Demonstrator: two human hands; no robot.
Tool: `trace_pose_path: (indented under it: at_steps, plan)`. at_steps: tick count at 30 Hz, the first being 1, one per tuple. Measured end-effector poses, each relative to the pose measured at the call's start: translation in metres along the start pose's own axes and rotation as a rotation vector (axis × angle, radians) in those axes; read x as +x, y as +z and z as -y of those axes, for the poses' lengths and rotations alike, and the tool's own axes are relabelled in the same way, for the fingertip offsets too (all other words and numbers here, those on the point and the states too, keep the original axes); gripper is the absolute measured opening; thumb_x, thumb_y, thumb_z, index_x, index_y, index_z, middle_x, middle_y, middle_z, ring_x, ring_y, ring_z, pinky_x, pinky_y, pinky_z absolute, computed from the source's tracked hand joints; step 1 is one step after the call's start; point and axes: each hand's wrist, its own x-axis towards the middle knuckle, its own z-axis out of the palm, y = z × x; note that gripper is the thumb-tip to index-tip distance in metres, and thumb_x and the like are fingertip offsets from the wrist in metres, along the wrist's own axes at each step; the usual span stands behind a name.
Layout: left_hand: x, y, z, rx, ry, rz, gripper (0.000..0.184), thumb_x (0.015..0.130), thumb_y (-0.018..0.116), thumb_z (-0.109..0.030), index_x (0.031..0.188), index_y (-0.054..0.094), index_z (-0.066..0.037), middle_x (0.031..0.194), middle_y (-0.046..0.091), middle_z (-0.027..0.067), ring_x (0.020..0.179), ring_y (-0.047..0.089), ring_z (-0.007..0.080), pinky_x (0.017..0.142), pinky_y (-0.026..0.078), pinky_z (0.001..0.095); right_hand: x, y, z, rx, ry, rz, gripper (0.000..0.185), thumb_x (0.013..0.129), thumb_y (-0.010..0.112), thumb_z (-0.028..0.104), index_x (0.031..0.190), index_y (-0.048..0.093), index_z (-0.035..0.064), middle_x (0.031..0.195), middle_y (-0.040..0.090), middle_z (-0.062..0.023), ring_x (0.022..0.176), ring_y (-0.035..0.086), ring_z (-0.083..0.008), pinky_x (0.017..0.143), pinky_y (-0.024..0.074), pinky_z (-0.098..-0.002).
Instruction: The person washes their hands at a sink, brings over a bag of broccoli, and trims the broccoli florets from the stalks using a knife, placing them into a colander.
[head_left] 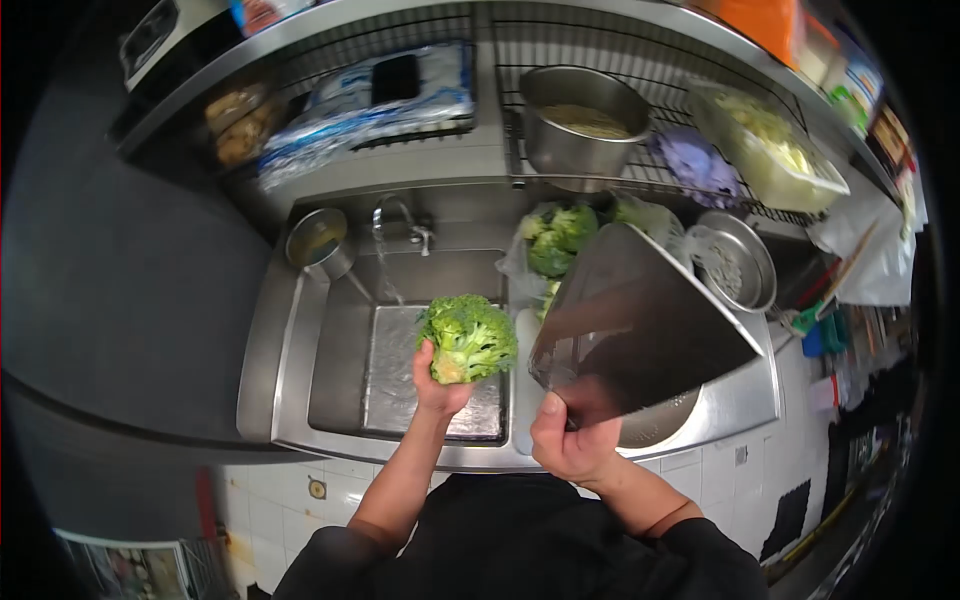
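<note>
My left hand point(441, 394) is wrapped around the base of a head of broccoli point(470, 332), held over the sink basin point(336, 375) with its pale cut stem towards me. In my right hand point(578, 442) is a cleaver point(645, 315). Its broad dark blade is raised to the right of the broccoli, apart from it, and hides part of the counter behind. The grip end is mostly covered by my fingers. More broccoli point(560, 238) lies in a clear plastic bag behind the blade. A strip of white board point(526, 345) shows beside the basin.
Water runs from the faucet point(402, 222) into the basin. A metal pot point(320, 245) stands at the back left, a metal bowl point(757, 262) at the right. The wire rack above holds a large pot point(575, 150) and a tub of cut vegetables point(770, 150).
</note>
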Motion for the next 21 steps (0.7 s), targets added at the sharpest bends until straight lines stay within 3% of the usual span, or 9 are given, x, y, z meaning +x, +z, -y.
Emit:
trace_pose_path:
  at_steps: [4, 8, 9, 10, 14, 16, 17, 20, 21]
  plan:
    - [-0.007, -0.009, -0.024, 0.069, 0.050, -0.040, 0.069, 0.090, 0.054, -0.057, 0.139, 0.049, -0.008, 0.131, 0.059, 0.0105, 0.119, 0.058, 0.0282, 0.103, 0.046, 0.0458, 0.002, 0.063, -0.036, -0.244, 0.141, 0.303, 0.018, 0.089, 0.064, 0.006, 0.098, 0.050, -0.0001, 0.069, 0.061, -0.0166, 0.056, 0.062, -0.0364, 0.049, 0.0489, -0.0450]
    - [-0.007, -0.041, -0.037, 0.100, 0.014, -0.073, 0.067, 0.090, 0.058, -0.052, 0.138, 0.049, -0.006, 0.131, 0.059, 0.0116, 0.119, 0.059, 0.0281, 0.104, 0.047, 0.0435, 0.001, 0.090, -0.041, -0.180, 0.206, 0.230, 0.017, 0.089, 0.064, 0.004, 0.100, 0.051, -0.0003, 0.068, 0.062, -0.0153, 0.056, 0.063, -0.0335, 0.049, 0.0484, -0.0427]
    - [-0.007, -0.049, -0.046, 0.021, -0.042, -0.028, 0.068, 0.090, 0.064, -0.042, 0.144, 0.039, -0.009, 0.135, 0.054, 0.0110, 0.124, 0.055, 0.0268, 0.105, 0.046, 0.0443, 0.003, 0.093, -0.037, -0.171, 0.216, 0.224, 0.017, 0.089, 0.063, 0.004, 0.100, 0.051, -0.0006, 0.068, 0.062, -0.0150, 0.056, 0.063, -0.0324, 0.048, 0.0484, -0.0418]
    - [-0.007, -0.056, -0.053, 0.017, -0.043, -0.024, 0.068, 0.090, 0.064, -0.042, 0.144, 0.039, -0.009, 0.135, 0.054, 0.0110, 0.124, 0.055, 0.0268, 0.105, 0.046, 0.0443, 0.007, 0.098, -0.032, -0.176, 0.214, 0.224, 0.017, 0.089, 0.063, 0.004, 0.100, 0.051, -0.0006, 0.068, 0.062, -0.0150, 0.056, 0.063, -0.0324, 0.048, 0.0484, -0.0418]
    - [-0.003, -0.069, -0.073, 0.005, -0.060, -0.053, 0.071, 0.089, 0.065, -0.044, 0.145, 0.038, -0.008, 0.135, 0.054, 0.0117, 0.124, 0.054, 0.0293, 0.106, 0.044, 0.0464, 0.008, 0.109, -0.013, -0.204, 0.047, 0.029, 0.018, 0.083, 0.066, -0.002, 0.096, 0.054, -0.0049, 0.068, 0.063, -0.0118, 0.052, 0.063, -0.0249, 0.050, 0.0496, -0.0347]
    - [0.004, -0.072, -0.084, -0.049, -0.077, 0.031, 0.070, 0.089, 0.064, -0.044, 0.143, 0.041, -0.007, 0.132, 0.056, 0.0121, 0.123, 0.055, 0.0294, 0.105, 0.045, 0.0465, -0.004, 0.111, -0.009, -0.164, 0.109, 0.065, 0.020, 0.084, 0.067, -0.001, 0.097, 0.053, -0.0053, 0.067, 0.062, -0.0126, 0.052, 0.063, -0.0273, 0.050, 0.0496, -0.0357]
    - [0.006, -0.075, -0.084, 0.051, -0.058, -0.013, 0.073, 0.089, 0.057, -0.057, 0.140, 0.047, -0.006, 0.134, 0.057, 0.0125, 0.122, 0.056, 0.0304, 0.106, 0.044, 0.0475, -0.005, 0.119, -0.010, -0.235, 0.103, 0.089, 0.020, 0.084, 0.067, 0.000, 0.097, 0.053, -0.0046, 0.068, 0.062, -0.0137, 0.052, 0.063, -0.0292, 0.049, 0.0497, -0.0371]
    - [0.007, -0.080, -0.087, 0.043, -0.093, 0.015, 0.072, 0.089, 0.057, -0.056, 0.139, 0.047, -0.006, 0.133, 0.057, 0.0124, 0.122, 0.057, 0.0306, 0.105, 0.045, 0.0482, -0.012, 0.154, -0.032, -0.300, 0.215, 0.232, 0.020, 0.086, 0.066, 0.003, 0.101, 0.053, -0.0018, 0.070, 0.062, -0.0182, 0.055, 0.062, -0.0356, 0.049, 0.0495, -0.0441]
    - [0.009, -0.080, -0.088, 0.065, -0.076, 0.007, 0.070, 0.090, 0.058, -0.054, 0.139, 0.047, -0.005, 0.132, 0.058, 0.0135, 0.121, 0.057, 0.0313, 0.104, 0.046, 0.0476, -0.013, 0.156, -0.036, -0.362, 0.172, 0.179, 0.020, 0.086, 0.065, 0.003, 0.102, 0.053, -0.0019, 0.070, 0.062, -0.0175, 0.054, 0.062, -0.0355, 0.049, 0.0493, -0.0438]
